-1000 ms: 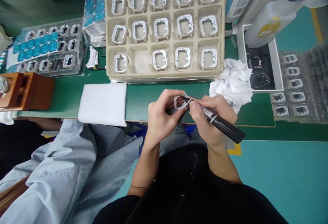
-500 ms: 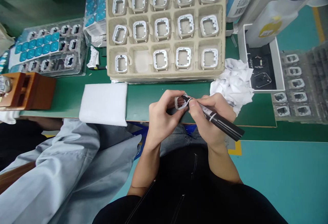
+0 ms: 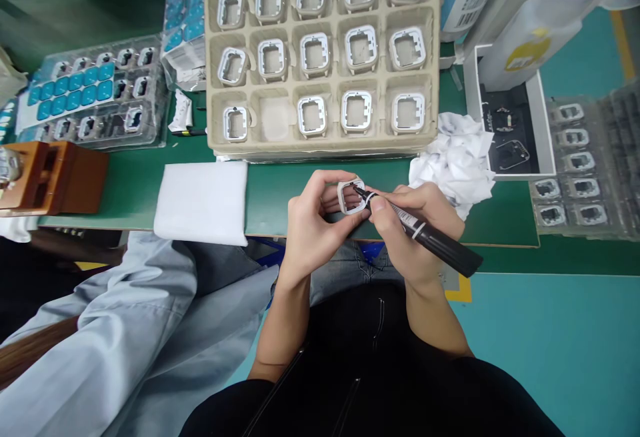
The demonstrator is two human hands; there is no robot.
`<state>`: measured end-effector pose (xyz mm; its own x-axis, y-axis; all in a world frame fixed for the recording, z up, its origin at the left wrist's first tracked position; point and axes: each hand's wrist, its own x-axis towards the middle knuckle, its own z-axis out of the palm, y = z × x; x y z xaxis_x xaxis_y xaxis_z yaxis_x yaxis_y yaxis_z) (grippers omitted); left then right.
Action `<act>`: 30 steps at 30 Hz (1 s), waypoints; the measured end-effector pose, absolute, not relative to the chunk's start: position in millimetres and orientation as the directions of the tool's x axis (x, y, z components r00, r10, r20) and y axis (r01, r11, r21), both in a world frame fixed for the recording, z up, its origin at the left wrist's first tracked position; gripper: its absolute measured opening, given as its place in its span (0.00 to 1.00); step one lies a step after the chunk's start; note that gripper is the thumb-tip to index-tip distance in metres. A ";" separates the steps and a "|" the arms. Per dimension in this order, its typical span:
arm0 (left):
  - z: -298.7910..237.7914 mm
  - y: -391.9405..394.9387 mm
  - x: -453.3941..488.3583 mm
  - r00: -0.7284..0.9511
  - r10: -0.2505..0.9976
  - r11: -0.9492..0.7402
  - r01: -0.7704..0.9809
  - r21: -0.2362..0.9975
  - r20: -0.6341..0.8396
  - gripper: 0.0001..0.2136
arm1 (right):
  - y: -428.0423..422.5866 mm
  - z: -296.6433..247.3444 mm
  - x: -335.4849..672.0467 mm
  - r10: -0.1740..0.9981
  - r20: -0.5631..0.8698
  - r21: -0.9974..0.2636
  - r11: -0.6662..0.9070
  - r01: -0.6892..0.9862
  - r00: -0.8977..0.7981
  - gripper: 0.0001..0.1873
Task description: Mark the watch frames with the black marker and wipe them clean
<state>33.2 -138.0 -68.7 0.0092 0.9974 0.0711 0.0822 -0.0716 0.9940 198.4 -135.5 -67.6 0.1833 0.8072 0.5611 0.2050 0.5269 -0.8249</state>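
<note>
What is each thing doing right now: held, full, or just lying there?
Left hand, pinching the frame.
Right hand, gripping the marker.
Frame, held up, off the table.
Marker, uncapped, tip at the frame.
Tray, one pocket empty, the rest filled.
Tissue, crumpled.
</note>
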 end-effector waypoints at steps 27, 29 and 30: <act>-63.6 -126.3 17.2 0.126 0.992 0.033 -0.073 0.997 -0.024 0.30 | -132.1 -69.8 197.6 0.798 0.552 -0.813 0.579 -0.057 0.243 0.08; -65.4 -125.7 17.9 0.120 0.992 0.036 -0.079 0.996 -0.026 0.31 | -130.9 -71.1 196.8 0.789 0.545 -0.815 0.578 -0.041 0.283 0.09; -66.5 -125.4 18.4 0.118 0.993 0.032 -0.082 0.996 -0.022 0.31 | -130.1 -72.3 196.4 0.771 0.551 -0.808 0.588 -0.027 0.319 0.11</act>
<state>18.4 -125.4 -66.5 0.1177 0.9928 -0.0218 -0.0816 0.0316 0.9962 196.4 -130.1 -72.3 0.3193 0.7711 0.5509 -0.0265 0.5883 -0.8082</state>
